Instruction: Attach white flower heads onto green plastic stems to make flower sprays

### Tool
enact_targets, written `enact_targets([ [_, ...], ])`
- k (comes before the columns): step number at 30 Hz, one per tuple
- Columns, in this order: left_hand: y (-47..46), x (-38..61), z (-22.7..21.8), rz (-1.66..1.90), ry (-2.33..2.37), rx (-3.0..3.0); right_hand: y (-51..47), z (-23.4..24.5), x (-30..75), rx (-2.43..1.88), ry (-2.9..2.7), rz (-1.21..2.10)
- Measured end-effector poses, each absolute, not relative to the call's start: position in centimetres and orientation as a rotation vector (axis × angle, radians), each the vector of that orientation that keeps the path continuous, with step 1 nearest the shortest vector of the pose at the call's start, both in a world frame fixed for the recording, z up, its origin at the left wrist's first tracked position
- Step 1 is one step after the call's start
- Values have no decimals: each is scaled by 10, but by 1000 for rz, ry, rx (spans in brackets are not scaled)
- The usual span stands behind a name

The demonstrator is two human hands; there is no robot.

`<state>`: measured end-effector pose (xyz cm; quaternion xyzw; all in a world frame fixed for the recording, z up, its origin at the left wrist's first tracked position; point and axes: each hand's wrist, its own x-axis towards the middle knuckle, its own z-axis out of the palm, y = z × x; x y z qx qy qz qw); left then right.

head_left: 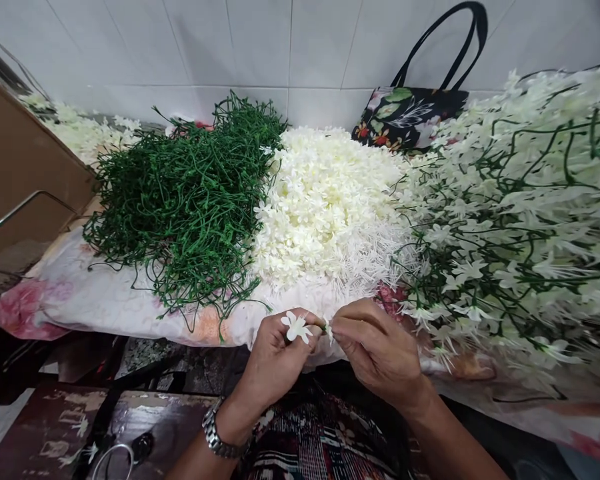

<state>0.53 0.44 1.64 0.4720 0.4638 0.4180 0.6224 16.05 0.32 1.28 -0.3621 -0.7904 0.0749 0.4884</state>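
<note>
My left hand (280, 360) is closed, its thumb and fingers pinching a green plastic stem whose tip (323, 327) just shows between my hands. A white artificial flower (296, 327) pokes out over that hand. Close beside it, my right hand (377, 343) pinches a small white flower piece (329, 331) at the stem tip. Most of the stem is hidden by my fingers. Beyond my hands lie a heap of loose white blossoms (320, 200) and, left of it, a tangled pile of green stems (190, 193). White stamen pieces (373, 263) lie at the blossom heap's near right.
Assembled white flowers on stems (505, 233) are heaped on the right. A black floral bag (405, 113) leans against the tiled wall (250, 47). A cardboard box (25, 147) stands at left. Floral cloth (105, 307) covers the work surface; a brown wooden surface (165, 427) is below.
</note>
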Motion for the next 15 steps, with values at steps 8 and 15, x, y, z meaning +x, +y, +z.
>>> enact_targets([
  [8,4,1,24,1169,1116,1487,-1,23,161,-941,-1920,335],
  [15,4,0,15,1340,1057,1790,0,26,157,-982,-1941,386],
])
